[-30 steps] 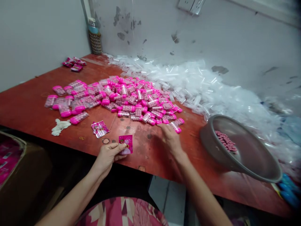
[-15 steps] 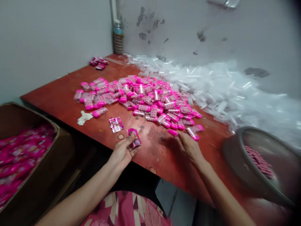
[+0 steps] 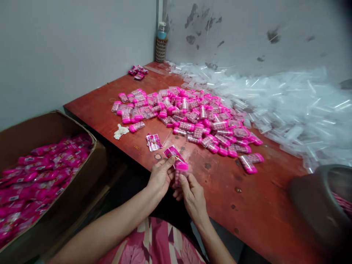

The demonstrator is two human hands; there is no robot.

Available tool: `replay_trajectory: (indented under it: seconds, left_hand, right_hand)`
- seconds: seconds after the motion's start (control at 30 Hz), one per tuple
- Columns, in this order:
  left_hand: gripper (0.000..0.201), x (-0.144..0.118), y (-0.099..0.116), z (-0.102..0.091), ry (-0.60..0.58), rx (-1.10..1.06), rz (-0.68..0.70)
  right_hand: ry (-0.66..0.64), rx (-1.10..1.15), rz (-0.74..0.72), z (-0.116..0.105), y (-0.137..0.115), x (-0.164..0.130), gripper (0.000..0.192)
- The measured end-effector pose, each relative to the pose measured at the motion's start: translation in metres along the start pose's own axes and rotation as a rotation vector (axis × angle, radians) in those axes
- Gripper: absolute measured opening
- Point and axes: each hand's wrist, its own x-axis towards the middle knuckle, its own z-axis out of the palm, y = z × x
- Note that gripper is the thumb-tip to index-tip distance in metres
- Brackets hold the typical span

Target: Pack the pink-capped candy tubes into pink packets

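My left hand pinches a pink printed wrapper just over the table's front edge. Close against it, my right hand grips a clear candy container with a pink cap and round pink pieces inside. The capped end meets the lower part of the wrapper; whether it is inside the wrapper I cannot tell. More wrappers lie flat on the table just beyond my left hand. Past both hands spreads a large heap of filled, pink-capped containers.
A red table carries a bank of clear empty containers along the wall. A grey tub stands at right. At left is a cardboard box of filled pink packets. A white lump and a bottle are farther back.
My right hand has taken a filled container from the heap's near edge and brought it left to the wrapper in my left hand. The view has swung to the left.
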Motion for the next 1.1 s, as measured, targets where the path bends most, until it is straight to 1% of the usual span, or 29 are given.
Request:
replay_trajectory:
  seconds: [0.1, 0.17, 0.27, 0.37, 0.47, 0.53, 0.63, 0.67, 0.73, 0.8, 0.83, 0.9, 0.97, 1.0, 1.03, 1.1]
  left_hand:
    - [0.029, -0.003, 0.003, -0.002, -0.038, 0.111, 0.023]
    - [0.031, -0.005, 0.006, -0.004, -0.091, 0.153, 0.013]
    - [0.03, -0.006, 0.008, -0.007, -0.146, 0.188, -0.007]
    - [0.028, -0.006, 0.008, -0.008, -0.147, 0.243, -0.031]
    - [0.026, -0.006, 0.01, -0.009, -0.142, 0.299, -0.027]
    - [0.027, -0.005, 0.012, -0.01, -0.161, 0.354, -0.037]
    - [0.027, -0.006, 0.014, -0.01, -0.232, 0.444, -0.065]
    - [0.028, -0.006, 0.013, -0.01, -0.253, 0.47, -0.065]
    - [0.029, -0.008, 0.011, -0.01, -0.276, 0.5, -0.059]
    - [0.029, -0.008, 0.01, -0.011, -0.27, 0.478, -0.065]
    - [0.028, -0.008, 0.01, -0.011, -0.252, 0.446, -0.075]
    - [0.024, -0.008, 0.012, -0.012, -0.193, 0.363, -0.088]
    - [0.021, -0.007, 0.013, -0.013, -0.133, 0.3, -0.088]
    - [0.02, -0.007, 0.013, -0.013, -0.121, 0.284, -0.091]
    - [0.02, -0.008, 0.012, -0.012, -0.13, 0.276, -0.101]
    - [0.019, -0.011, 0.007, -0.011, -0.186, 0.261, -0.129]
  right_hand:
    - [-0.132, 0.132, 0.021, 0.001, 0.002, 0.002, 0.027]
    - [-0.18, 0.178, 0.018, 0.002, 0.003, 0.003, 0.026]
    - [-0.112, 0.082, -0.047, 0.003, 0.005, 0.003, 0.024]
    - [-0.046, -0.06, -0.123, 0.004, 0.007, 0.001, 0.022]
    - [-0.001, -0.149, -0.156, 0.003, 0.007, 0.0, 0.02]
    - [-0.047, -0.082, -0.121, 0.002, 0.007, 0.0, 0.021]
    - [-0.182, 0.154, -0.023, 0.0, 0.006, 0.001, 0.026]
    - [-0.192, 0.194, -0.012, 0.0, 0.006, 0.002, 0.027]
    - [-0.12, 0.161, -0.043, 0.0, 0.006, 0.003, 0.026]
    - [-0.037, 0.078, -0.089, 0.0, 0.005, 0.003, 0.023]
    - [-0.026, 0.068, -0.101, 0.0, 0.005, 0.002, 0.021]
    - [-0.065, 0.132, -0.107, -0.001, 0.006, 0.0, 0.02]
    - [-0.126, 0.242, -0.099, -0.002, 0.007, -0.001, 0.026]
    - [-0.139, 0.288, -0.094, -0.002, 0.007, -0.001, 0.029]
    - [-0.14, 0.326, -0.089, -0.002, 0.008, 0.0, 0.029]
    - [-0.116, 0.387, -0.071, -0.001, 0.007, 0.002, 0.024]
